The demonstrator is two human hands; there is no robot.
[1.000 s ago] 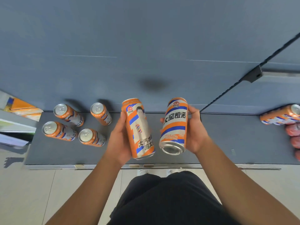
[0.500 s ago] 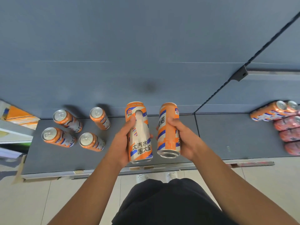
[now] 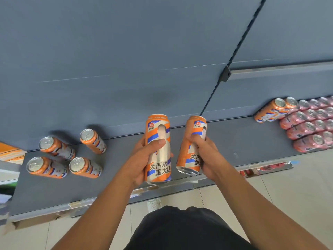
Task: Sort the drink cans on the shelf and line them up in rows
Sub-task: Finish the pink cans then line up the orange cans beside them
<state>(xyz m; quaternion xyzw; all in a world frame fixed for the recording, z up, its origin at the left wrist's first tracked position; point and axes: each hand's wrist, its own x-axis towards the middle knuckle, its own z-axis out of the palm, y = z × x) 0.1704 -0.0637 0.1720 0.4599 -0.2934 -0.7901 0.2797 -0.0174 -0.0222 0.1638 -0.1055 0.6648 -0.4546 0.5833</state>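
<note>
Two smooth cylindrical drink cans, orange with blue stripes and glossy silver panels, held above the matte grey shelf (image 3: 243, 141). The left hand (image 3: 139, 159) wraps the left can (image 3: 159, 168), thumb across its front. The right hand (image 3: 209, 156) clasps the tilted right can (image 3: 188, 159), base rim towards the camera. Both forearms reach forward. Four like cans (image 3: 84, 166) sit left of the left hand; pink cans (image 3: 306, 129) sit well right of the right hand.
</note>
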